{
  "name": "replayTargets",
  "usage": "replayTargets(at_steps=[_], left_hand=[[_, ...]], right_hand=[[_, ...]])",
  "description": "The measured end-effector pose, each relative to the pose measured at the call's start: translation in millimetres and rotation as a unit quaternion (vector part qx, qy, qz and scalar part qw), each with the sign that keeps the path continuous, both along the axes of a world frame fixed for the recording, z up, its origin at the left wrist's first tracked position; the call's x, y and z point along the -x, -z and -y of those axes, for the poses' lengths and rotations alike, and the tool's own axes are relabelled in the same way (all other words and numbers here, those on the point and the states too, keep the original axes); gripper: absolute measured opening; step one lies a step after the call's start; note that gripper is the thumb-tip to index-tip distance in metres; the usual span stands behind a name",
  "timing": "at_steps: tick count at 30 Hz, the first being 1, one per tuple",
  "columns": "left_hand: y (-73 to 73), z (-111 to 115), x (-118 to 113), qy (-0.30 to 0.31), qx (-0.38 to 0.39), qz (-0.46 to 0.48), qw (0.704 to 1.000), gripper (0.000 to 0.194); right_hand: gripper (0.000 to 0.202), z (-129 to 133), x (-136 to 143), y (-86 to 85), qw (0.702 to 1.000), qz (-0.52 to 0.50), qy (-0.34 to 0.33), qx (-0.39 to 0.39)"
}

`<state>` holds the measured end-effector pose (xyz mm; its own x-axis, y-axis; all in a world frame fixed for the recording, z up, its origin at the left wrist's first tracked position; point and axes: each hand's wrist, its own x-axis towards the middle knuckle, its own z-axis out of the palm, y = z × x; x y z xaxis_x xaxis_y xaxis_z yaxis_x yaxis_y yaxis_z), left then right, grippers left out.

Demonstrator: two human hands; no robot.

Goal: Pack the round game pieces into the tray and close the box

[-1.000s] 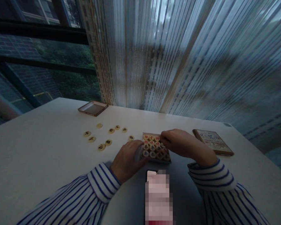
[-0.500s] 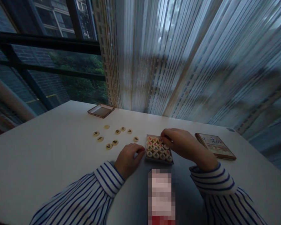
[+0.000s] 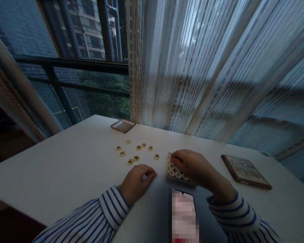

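Near the middle of the white bench [image 3: 73, 162], as the head camera sees it, the open box [image 3: 179, 181] of round chess pieces [image 3: 178, 174] lies under the right hand [image 3: 194, 165], with the left hand [image 3: 136, 182] apart from its left edge. The right fingers are bent down over the upper-left part of the box; I cannot tell whether they pinch a piece. The left hand is released and loosely curled at the bench top, a gap showing inside its thumb and forefinger.

Nine loose pieces [image 3: 136, 158] are scattered beyond the left hand — eight marked in black, one plain-faced. There is one shallow tray [image 3: 123, 126] at the far edge, one flat illustrated box [image 3: 246, 170] to the right, and one phone [image 3: 184, 216] just in front of the open box. The covering hand prevents a full count of the boxed pieces.

Against half a second ago, the right hand covers more of the box, while the left hand sits farther from it; the loose pieces still number nine.
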<state>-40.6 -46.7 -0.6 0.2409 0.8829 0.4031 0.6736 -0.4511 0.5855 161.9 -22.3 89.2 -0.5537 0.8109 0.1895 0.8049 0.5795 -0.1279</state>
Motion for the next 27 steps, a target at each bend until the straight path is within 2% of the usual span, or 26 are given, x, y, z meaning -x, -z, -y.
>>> replayTargets(at_steps=[8, 11, 14, 20, 27], left_hand=[[-6.6, -8.7, 50.8, -0.103, 0.021, 0.067, 0.992, 0.014], [-8.2, -14.8, 70.4, -0.132, 0.051, 0.044, 0.989, 0.020], [-9.7, -21.2, 85.0, -0.190, 0.047, 0.002, 0.981, 0.023], [-5.2, -32.4, 93.6, -0.272, 0.057, -0.086, 0.957, 0.037], [4.4, -38.5, 91.9, -0.277, 0.059, -0.150, 0.947, 0.045]], right_hand=[[0.027, -2.8, 30.4, 3.6, 0.996, 0.071, -0.029, 0.048], [0.030, -4.5, 44.3, 5.1, 0.994, 0.090, -0.050, 0.048], [0.031, -6.8, 58.5, 7.7, 0.993, 0.079, -0.075, 0.042], [0.034, -16.3, 82.2, 16.4, 0.995, 0.036, -0.079, 0.056], [0.033, -28.3, 98.5, 25.2, 0.994, 0.027, -0.071, 0.073]])
